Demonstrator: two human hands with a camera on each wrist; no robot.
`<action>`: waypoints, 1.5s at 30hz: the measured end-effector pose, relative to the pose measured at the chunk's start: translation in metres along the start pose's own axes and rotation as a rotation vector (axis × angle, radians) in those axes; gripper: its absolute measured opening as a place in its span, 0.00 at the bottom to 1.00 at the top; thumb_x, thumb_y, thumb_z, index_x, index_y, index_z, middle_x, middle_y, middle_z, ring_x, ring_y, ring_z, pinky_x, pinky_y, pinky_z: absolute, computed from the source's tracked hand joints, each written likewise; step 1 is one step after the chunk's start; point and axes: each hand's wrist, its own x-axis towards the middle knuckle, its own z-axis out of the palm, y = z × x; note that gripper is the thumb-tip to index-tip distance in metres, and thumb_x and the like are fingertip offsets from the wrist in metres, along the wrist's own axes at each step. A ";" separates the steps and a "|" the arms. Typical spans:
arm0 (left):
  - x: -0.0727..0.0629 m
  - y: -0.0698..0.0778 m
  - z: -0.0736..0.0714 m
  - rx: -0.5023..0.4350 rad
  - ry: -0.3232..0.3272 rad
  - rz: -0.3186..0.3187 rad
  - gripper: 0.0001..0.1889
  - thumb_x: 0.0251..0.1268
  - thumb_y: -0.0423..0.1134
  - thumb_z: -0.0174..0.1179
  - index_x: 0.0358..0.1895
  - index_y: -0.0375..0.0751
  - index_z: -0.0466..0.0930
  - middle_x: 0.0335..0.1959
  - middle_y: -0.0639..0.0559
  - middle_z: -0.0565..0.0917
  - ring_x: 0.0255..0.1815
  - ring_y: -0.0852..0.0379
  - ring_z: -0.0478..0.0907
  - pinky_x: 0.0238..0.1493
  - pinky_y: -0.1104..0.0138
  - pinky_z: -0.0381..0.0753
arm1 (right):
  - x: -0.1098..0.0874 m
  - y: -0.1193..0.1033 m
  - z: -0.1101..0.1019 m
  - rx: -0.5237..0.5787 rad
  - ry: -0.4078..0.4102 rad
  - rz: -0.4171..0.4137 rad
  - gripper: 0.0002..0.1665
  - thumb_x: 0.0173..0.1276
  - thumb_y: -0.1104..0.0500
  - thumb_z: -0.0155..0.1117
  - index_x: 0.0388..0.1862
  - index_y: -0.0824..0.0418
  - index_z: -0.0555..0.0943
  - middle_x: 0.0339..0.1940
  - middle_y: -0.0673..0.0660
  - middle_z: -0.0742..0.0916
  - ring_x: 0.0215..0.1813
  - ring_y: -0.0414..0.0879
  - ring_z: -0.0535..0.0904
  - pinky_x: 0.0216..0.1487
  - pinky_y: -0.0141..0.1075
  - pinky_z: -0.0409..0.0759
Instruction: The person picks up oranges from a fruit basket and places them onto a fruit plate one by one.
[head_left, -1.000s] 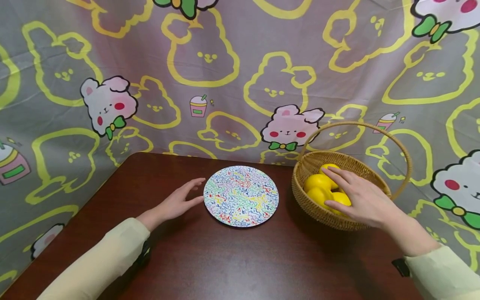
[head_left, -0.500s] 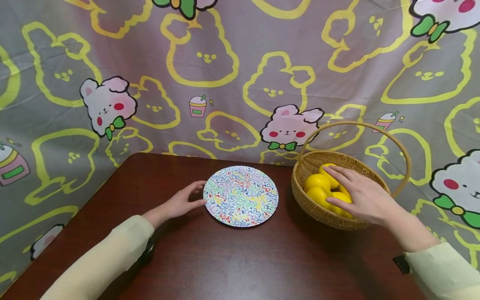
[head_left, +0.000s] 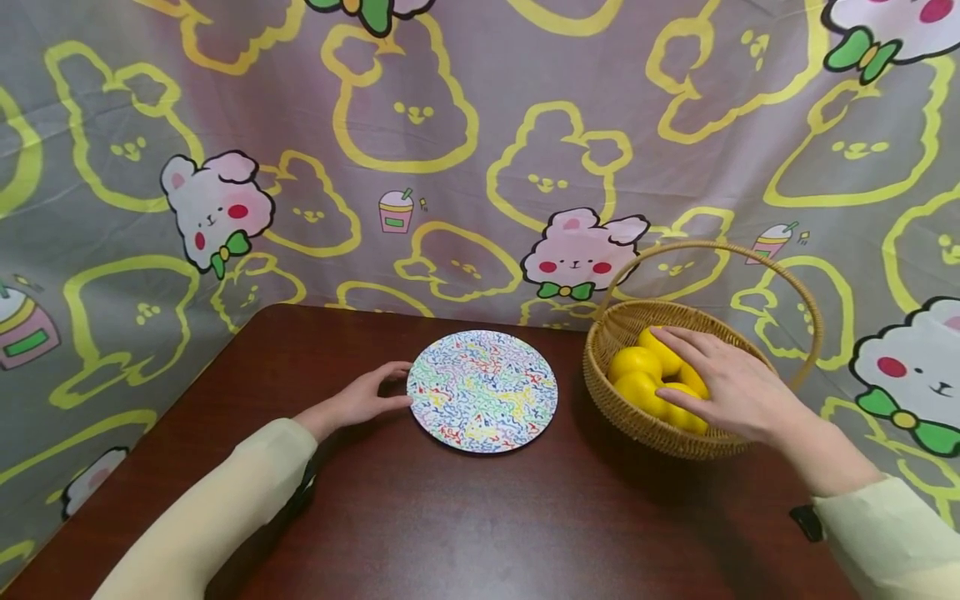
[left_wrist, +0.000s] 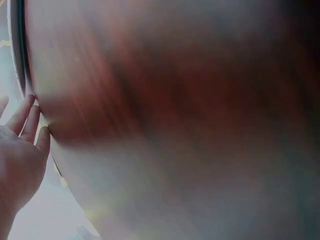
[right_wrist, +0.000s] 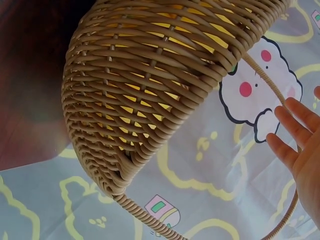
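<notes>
A round, flat plate (head_left: 482, 392) with multicoloured squiggles and a dark edge lies on the brown table. My left hand (head_left: 360, 402) is at its left side, thumb and fingertips right at the rim and fingers loosely bent. In the left wrist view the fingers (left_wrist: 30, 117) reach towards a curved edge. A tilted wicker basket (head_left: 611, 404) on the right holds several smooth yellow fruits (head_left: 634, 364) that look like lemons. Over them, my right hand (head_left: 731, 387) spreads long fingers, with thumb and fingertips overlapping the fruits. The palm hides part of the basket and its contents.
The basket's tall arched handle (head_left: 798, 287) rises behind the right hand. A grey curtain (head_left: 465, 100) with yellow outlines and bunny prints hangs close behind the table. Bare tabletop (head_left: 480, 525) stretches in front of the plate.
My left hand has moved slightly right, up to the plate's rim. The right hand has shifted a little over the basket, and the yellow fruits under it have moved slightly.
</notes>
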 end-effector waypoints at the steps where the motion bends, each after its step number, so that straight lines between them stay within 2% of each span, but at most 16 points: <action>1: 0.001 -0.001 0.000 0.002 -0.002 0.005 0.34 0.64 0.47 0.65 0.70 0.41 0.64 0.65 0.40 0.72 0.68 0.42 0.65 0.67 0.46 0.60 | 0.000 0.000 0.000 -0.001 0.000 0.007 0.45 0.65 0.39 0.63 0.76 0.50 0.61 0.69 0.62 0.71 0.65 0.63 0.68 0.58 0.62 0.68; 8: 0.009 -0.006 -0.001 0.012 0.000 0.056 0.30 0.65 0.45 0.65 0.66 0.35 0.69 0.61 0.41 0.75 0.63 0.43 0.69 0.64 0.48 0.66 | 0.003 0.001 -0.003 -0.005 -0.019 0.025 0.44 0.65 0.38 0.62 0.76 0.51 0.61 0.69 0.63 0.71 0.65 0.63 0.68 0.59 0.62 0.67; 19: 0.008 0.000 -0.001 0.030 -0.006 0.002 0.30 0.63 0.45 0.67 0.65 0.35 0.72 0.62 0.40 0.75 0.63 0.42 0.69 0.64 0.48 0.66 | 0.005 0.006 -0.006 0.003 -0.005 0.004 0.44 0.65 0.39 0.63 0.76 0.51 0.61 0.68 0.64 0.72 0.65 0.66 0.67 0.59 0.63 0.65; 25: 0.008 0.000 0.000 0.038 -0.003 -0.014 0.31 0.62 0.45 0.68 0.65 0.36 0.72 0.62 0.40 0.75 0.64 0.42 0.69 0.65 0.48 0.66 | 0.010 0.012 -0.008 -0.002 -0.048 -0.008 0.43 0.67 0.37 0.61 0.76 0.50 0.60 0.68 0.64 0.72 0.65 0.66 0.66 0.59 0.64 0.66; 35: 0.009 0.000 0.000 0.040 -0.008 -0.019 0.31 0.62 0.46 0.68 0.66 0.36 0.71 0.63 0.40 0.74 0.66 0.43 0.68 0.65 0.49 0.65 | 0.016 0.026 0.000 -0.008 -0.123 0.035 0.43 0.68 0.33 0.55 0.76 0.49 0.60 0.70 0.65 0.71 0.66 0.66 0.67 0.58 0.65 0.67; 39: 0.009 -0.001 0.001 0.042 -0.008 -0.021 0.32 0.62 0.46 0.67 0.66 0.36 0.71 0.63 0.40 0.74 0.66 0.42 0.68 0.65 0.49 0.65 | 0.016 0.029 0.008 0.042 -0.162 0.049 0.43 0.69 0.32 0.53 0.77 0.47 0.59 0.70 0.66 0.70 0.66 0.65 0.68 0.55 0.64 0.69; 45: 0.009 -0.001 0.001 0.046 -0.011 -0.044 0.32 0.62 0.47 0.68 0.67 0.38 0.71 0.64 0.41 0.74 0.66 0.43 0.67 0.66 0.49 0.64 | 0.017 0.027 0.013 0.207 -0.143 0.068 0.38 0.70 0.39 0.58 0.74 0.51 0.64 0.62 0.62 0.78 0.56 0.58 0.78 0.50 0.58 0.74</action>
